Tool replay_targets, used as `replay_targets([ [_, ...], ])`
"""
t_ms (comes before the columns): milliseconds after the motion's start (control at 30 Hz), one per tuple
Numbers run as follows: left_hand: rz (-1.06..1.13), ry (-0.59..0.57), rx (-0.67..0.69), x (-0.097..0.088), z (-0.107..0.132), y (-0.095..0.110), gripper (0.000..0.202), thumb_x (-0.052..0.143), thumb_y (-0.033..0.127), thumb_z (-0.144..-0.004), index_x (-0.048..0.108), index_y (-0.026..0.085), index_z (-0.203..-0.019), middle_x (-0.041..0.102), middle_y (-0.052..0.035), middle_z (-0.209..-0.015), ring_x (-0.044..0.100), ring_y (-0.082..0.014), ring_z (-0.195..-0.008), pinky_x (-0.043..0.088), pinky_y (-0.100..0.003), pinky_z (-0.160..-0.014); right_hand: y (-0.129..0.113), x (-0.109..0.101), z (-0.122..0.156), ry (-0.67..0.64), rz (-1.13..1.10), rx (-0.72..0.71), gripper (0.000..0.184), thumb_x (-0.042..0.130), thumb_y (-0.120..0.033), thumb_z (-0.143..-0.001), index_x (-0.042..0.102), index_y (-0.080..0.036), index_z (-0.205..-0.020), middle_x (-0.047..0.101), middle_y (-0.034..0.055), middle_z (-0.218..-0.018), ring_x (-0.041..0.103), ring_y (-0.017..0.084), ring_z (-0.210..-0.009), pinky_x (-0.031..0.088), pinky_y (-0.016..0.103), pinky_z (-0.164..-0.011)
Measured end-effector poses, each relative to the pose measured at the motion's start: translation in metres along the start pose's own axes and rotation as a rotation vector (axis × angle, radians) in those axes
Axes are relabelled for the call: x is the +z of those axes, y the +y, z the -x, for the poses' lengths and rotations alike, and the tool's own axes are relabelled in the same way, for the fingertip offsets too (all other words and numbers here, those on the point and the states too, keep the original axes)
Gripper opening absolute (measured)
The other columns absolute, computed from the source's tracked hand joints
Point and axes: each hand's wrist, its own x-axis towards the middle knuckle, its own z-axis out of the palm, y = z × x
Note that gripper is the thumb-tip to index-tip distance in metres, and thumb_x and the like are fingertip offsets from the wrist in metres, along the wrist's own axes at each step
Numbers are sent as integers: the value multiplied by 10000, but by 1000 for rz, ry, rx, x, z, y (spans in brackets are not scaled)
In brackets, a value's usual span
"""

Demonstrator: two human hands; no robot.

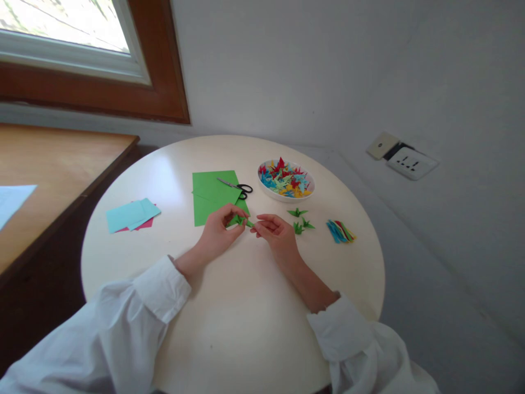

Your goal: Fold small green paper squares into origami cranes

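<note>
Between my two hands is a small green origami crane [241, 220], partly covered by fingers. My left hand [223, 230] pinches its left side. The fingertips of my right hand [277, 234] are closed on its right end. Just behind my left hand lie green paper sheets [205, 191], with black-handled scissors [235, 186] resting on top, blades pointing left. To the right of my right hand are 3 finished green paper cranes [298, 226] in a loose group.
A white bowl [270, 193] full of colourful paper cranes stands at the back right. Folded paper strips [341, 231] lie at the right, light blue and pink paper [127, 217] at the left. The round white table [238, 328] stands near a wooden desk [74, 158].
</note>
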Motion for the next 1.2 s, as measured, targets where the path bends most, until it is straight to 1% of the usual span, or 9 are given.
replay_targets([
  [333,-8,8,1,1,0,2,105,599,120,-674,585,173,-763,647,-39,-780,602,-158,-774,472,-289,-730,0,2,-1,7,-13,-48,253,733,-312,-554,581,-198,-721,641,-29,-587,635,143,-575,503,275,-556],
  [467,21,-2,-27,2,0,3,106,609,153,-688,580,165,-789,657,-67,-838,618,-174,-815,483,-317,-764,0,3,1,-9,-19,-24,227,709,-304,-586,589,-192,-745,643,-22,-622,627,136,-588,493,268,-549],
  [567,61,-27,-33,4,0,4,123,616,173,-698,569,160,-810,663,-87,-885,628,-186,-854,489,-340,-795,1,3,1,-27,-5,-4,236,713,-293,-573,597,-191,-751,643,-19,-633,611,130,-572,478,260,-527],
  [633,73,-51,-26,5,0,3,138,617,169,-696,569,160,-826,667,-90,-901,631,-189,-877,491,-342,-810,1,2,0,-29,15,-19,226,716,-292,-565,593,-193,-727,627,-27,-604,588,122,-538,468,259,-516],
  [733,31,-96,-10,4,0,-2,209,594,137,-694,592,164,-901,673,-89,-950,627,-189,-923,484,-327,-834,0,0,-1,-16,44,-61,185,704,-279,-575,585,-197,-692,599,-43,-564,558,107,-510,453,249,-509],
  [800,-48,-137,-1,3,0,-6,290,559,116,-706,602,173,-988,674,-90,-1003,622,-189,-944,482,-313,-834,0,-1,-1,-10,61,-75,161,690,-267,-586,589,-200,-692,589,-48,-555,542,99,-500,440,239,-499],
  [933,-186,-195,-3,0,-1,-11,357,512,118,-738,597,172,-1081,665,-101,-1076,621,-195,-968,483,-309,-845,2,0,-1,-3,71,-39,162,670,-273,-604,599,-196,-727,615,-33,-595,563,110,-526,422,236,-485],
  [1033,-170,-212,3,0,0,-14,382,521,142,-749,579,163,-1127,650,-111,-1122,616,-204,-1008,479,-315,-874,4,1,-2,9,51,-14,173,674,-278,-598,596,-187,-722,627,-21,-603,580,119,-543,406,230,-475],
  [1200,-121,-236,4,2,3,-19,448,573,175,-747,550,181,-1194,625,-123,-1178,613,-220,-1032,482,-335,-887,4,3,-3,-9,26,-9,187,684,-262,-567,574,-195,-702,620,-33,-568,558,113,-513,383,222,-454],
])
